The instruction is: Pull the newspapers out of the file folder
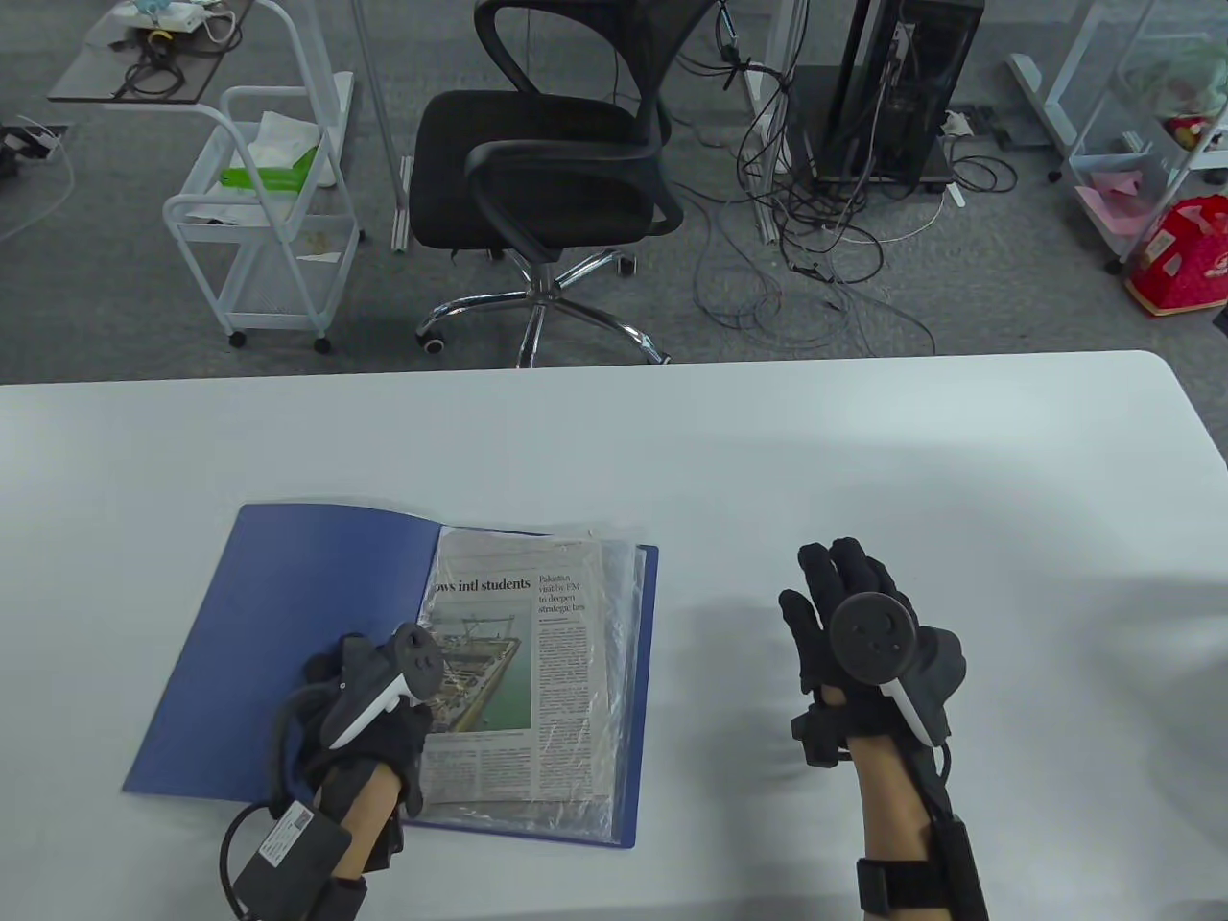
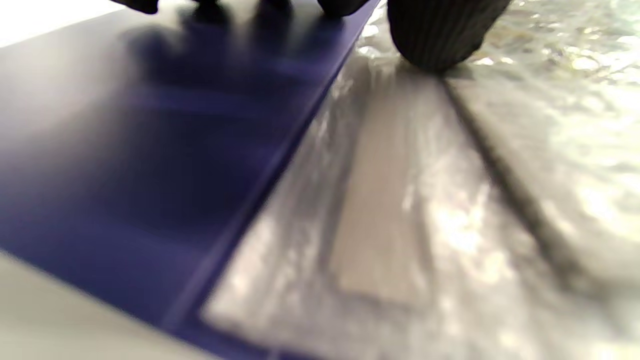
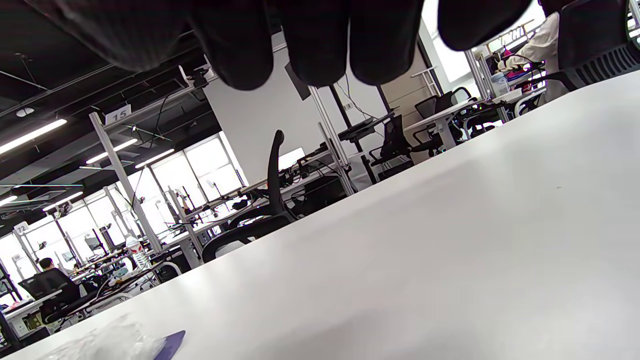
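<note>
Item one, a blue file folder [image 1: 288,633], lies open and flat on the white surface [image 1: 863,460], toward its near-left corner; we see the bare inside of the left cover, and on the right half a stack of clear plastic sleeves [image 1: 624,672] whose edges reach almost to the folder's right border. Item two, a newspaper [image 1: 537,652], sits inside the top sleeve, its headline, a colour photograph and columns of text readable through the plastic. We record the left hand [image 1: 369,696] resting on the folder at the fold, its fingers spread partly over the blue cover and partly over the sleeved page; in the left wrist view one gloved fingertip [image 2: 440,35] presses down on the shiny plastic just beside the spine, with the blue cover [image 2: 150,150] to its side. We count this grip as pressing flat, closed round nothing. The right hand [image 1: 868,643] is raised above the surface to the right of the folder, well apart from it, fingers extended and loosely together, grip open and holding nothing. In the right wrist view its fingertips [image 3: 310,45] hang over bare white surface, and a corner of the folder with crumpled plastic shows at the bottom left.
</note>
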